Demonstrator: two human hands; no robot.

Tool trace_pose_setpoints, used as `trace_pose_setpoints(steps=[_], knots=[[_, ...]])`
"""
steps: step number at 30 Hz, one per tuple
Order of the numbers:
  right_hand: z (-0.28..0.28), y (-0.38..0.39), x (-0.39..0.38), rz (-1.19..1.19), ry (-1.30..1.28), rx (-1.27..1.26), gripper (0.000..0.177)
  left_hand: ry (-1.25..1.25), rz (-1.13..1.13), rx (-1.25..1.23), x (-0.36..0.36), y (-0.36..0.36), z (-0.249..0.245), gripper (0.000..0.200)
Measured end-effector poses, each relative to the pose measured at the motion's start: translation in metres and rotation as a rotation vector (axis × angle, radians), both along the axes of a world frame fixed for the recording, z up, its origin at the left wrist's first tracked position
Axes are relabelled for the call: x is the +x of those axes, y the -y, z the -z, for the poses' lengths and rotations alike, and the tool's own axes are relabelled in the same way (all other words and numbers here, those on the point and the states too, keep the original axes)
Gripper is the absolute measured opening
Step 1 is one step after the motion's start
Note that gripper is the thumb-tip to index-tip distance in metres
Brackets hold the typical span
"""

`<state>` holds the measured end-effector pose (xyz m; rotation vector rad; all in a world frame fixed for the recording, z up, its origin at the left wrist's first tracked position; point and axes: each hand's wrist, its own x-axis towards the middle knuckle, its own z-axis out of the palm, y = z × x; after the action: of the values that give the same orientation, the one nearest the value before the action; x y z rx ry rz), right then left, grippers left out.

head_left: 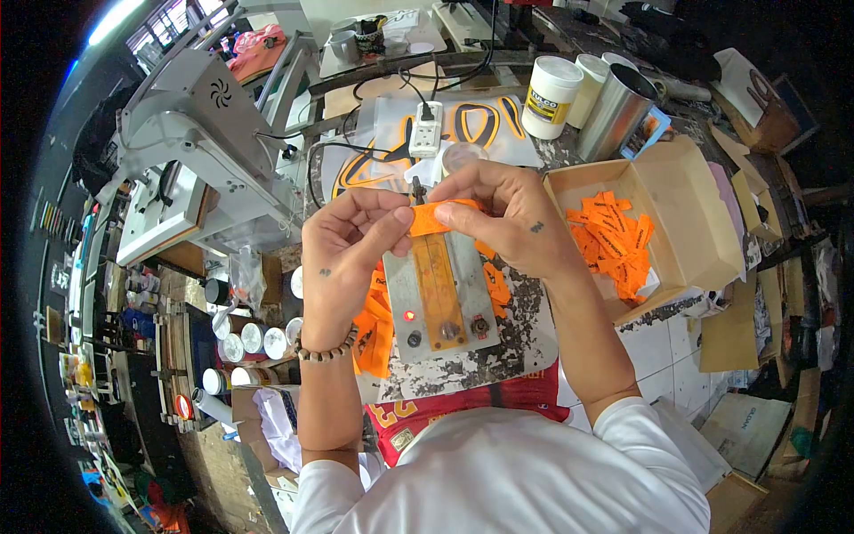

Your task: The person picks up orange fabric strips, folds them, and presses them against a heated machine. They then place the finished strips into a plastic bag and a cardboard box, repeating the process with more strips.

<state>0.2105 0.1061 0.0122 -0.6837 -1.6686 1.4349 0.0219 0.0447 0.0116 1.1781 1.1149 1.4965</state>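
Orange strip (429, 221) is held crosswise, its long axis running left to right, above the far end of the metal device (406, 287); whether they touch is unclear. The left hand (350, 233) and right hand (509, 215) pinch its ends, fingers curled. Rightward, an open box (694, 214) holds orange pieces (609, 238).

Item one: orange strip (429, 219), one. On my head view I log it as flat, narrow and held crosswise, pinched near both ends. Position: over the far end of item two; contact I cannot confirm.

Item two: grey metal device (400, 294), one. Lying lengthwise, amber band (438, 289) along its middle, red light (409, 316) lit at its near left.
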Motion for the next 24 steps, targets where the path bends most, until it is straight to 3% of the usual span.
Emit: trace_pose_setpoints(steps=[24], knots=[[0.0092, -0.0048, -0.0032, 0.011, -0.003, -0.018, 0.015, 0.004, 0.016, -0.029, -0.0056, -0.0055, 0.0073, 0.011]])
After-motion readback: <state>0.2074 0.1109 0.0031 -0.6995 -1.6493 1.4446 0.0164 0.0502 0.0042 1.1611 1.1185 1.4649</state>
